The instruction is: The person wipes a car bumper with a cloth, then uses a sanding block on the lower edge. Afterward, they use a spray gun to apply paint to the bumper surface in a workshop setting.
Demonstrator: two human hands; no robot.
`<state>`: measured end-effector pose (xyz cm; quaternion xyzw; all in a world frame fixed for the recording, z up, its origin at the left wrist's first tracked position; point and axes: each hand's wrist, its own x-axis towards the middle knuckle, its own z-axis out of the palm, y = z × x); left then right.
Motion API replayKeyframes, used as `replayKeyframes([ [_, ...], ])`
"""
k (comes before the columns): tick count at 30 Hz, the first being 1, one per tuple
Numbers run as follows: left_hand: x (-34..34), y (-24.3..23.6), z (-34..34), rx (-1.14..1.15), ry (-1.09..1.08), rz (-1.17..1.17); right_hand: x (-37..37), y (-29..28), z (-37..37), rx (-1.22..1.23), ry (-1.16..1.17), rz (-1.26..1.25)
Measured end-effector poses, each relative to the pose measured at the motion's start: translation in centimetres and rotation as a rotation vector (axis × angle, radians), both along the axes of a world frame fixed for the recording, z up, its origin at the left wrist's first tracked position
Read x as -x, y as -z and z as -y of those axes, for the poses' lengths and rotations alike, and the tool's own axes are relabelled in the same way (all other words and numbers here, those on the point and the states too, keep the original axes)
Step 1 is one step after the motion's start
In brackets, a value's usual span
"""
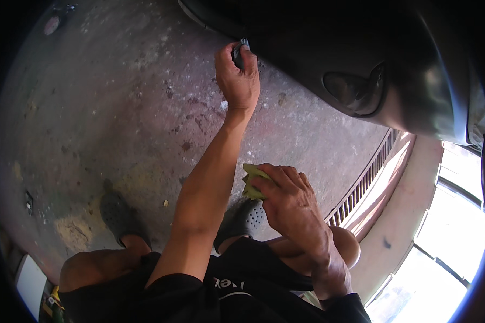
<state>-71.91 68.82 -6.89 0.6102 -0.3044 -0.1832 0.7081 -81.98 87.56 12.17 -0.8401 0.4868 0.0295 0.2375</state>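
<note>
My left grip [238, 78] was closed, fingers curled around a small dark grey piece [237, 55], at the end of my outstretched arm. My own fingers and thumb hid most of that piece, so I could not tell what it was; its pale bluish tip poked out at the lower edge of a dark car bumper [312, 43], and whether the two touched I could not tell. My right grip [288, 196] was nearer my body, thumb and fingers closed on a soft yellow-green pad [251, 180], its near side covered by my fingers.

The bumper stood in the way most: its bulk filled the upper right and overhung the stained concrete floor [118, 97]. A recessed lamp pocket [355, 89] was set into it, well to the right of my left grip. My left forearm [213, 172] crossed the middle, blocking part of the floor.

Below me, my left clog [116, 212] was planted out to one side, while my right clog [253, 215] showed just beyond the pad, partly covered by my knee and shorts. A slatted drain grate [365, 175] ran along the floor to the right, beside a pale strip [396, 215] and bright panes. Far left lay a small dark object [29, 202], and a white board [31, 285] leaned into the lower corner.
</note>
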Motion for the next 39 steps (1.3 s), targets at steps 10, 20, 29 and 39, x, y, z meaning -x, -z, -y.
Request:
replayKeyframes([
  [10,-0.1,0.8,0.4,0.034,-0.060,0.124,0.1,-0.4,-0.2,-0.021,0.007,-0.015],
  [20,0.3,0.3,-0.3,-0.012,-0.034,0.082,0.5,-0.7,-0.1,-0.035,0.016,0.000],
  [29,-0.5,1.2,1.1,0.017,-0.076,0.158,0.4,-0.9,0.0,-0.011,0.019,0.009],
  [39,-1.6,0.1,1.9,0.037,-0.063,0.149,0.2,-1.1,-0.1,-0.028,0.018,-0.001],
])
